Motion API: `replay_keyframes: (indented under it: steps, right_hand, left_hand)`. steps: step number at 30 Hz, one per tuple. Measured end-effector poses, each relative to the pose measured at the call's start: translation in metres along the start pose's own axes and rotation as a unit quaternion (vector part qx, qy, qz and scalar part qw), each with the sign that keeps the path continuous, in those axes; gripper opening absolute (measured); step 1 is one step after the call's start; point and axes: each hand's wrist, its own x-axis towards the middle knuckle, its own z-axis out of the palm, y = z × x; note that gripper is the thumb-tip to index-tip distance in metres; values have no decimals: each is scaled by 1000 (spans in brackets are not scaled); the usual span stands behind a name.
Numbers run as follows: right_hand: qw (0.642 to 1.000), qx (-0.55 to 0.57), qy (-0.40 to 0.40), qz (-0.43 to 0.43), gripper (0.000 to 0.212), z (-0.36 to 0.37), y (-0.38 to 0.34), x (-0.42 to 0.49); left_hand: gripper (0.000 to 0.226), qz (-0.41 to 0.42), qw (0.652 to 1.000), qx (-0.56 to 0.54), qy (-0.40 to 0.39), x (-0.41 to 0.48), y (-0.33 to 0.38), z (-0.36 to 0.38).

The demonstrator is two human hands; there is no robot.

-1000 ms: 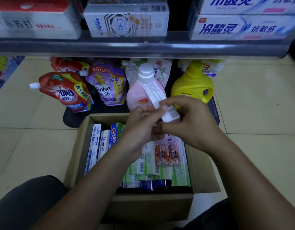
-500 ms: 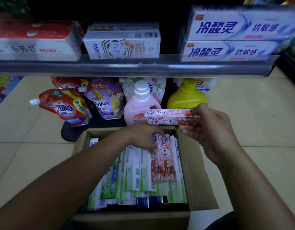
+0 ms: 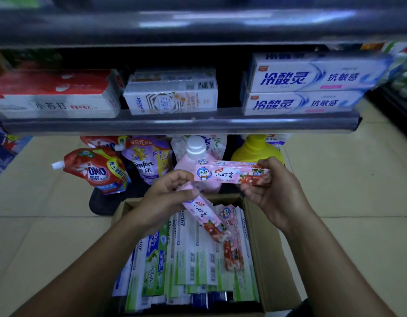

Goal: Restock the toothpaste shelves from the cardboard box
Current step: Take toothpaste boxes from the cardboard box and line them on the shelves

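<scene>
Weight judged light, walls stiff but crushable; grip across long faces advised. Pink carton (image 3: pixel 230 173) pinched endwise by right hand (image 3: pixel 273 193) above box (image 3: pixel 273 259) far edge; second carton (image 3: pixel 204 216) clamped in left hand (image 3: pixel 168 195), tilted over box.

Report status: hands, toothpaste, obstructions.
Right hand holds pink toothpaste box level. Left hand pinches second pink box, tilted over cardboard box. Nothing blocks the shelf.

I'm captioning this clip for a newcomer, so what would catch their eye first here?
The pink penguin-printed toothpaste box held level in the right hand, mid-frame below the shelf, stands out first. Just below, the left hand grips a second pink box, tilted, over the open cardboard box packed with toothpaste cartons.
</scene>
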Motion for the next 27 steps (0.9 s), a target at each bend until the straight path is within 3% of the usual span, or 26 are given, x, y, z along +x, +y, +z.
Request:
replay_keyframes:
  steps: [3, 7, 12, 18, 22, 27]
  right_hand:
    - [998, 54, -39, 16, 21, 13, -18, -9]
    - [994, 87, -69, -11, 22, 25, -60, -32]
    - [986, 90, -125, -71, 15, 38, -124, -66]
    - [973, 46, -150, -168, 22, 46, -199, -91]
    - [939, 33, -186, -287, 36, 42, -237, -99]
    - [901, 1, -116, -418, 16, 33, -278, -103]
  left_hand:
    - [35, 47, 993, -82, 70, -10, 29, 6]
    - [26, 146, 976, -5, 159, -17, 89, 24]
    - [30, 247, 959, 113, 86, -23, 163, 55]
    - [15, 295, 949, 59, 91, -11, 233, 102]
    - [14, 320, 941, 30, 105, 0, 269, 127]
    - [18, 364, 924, 47, 106, 5, 315, 156]
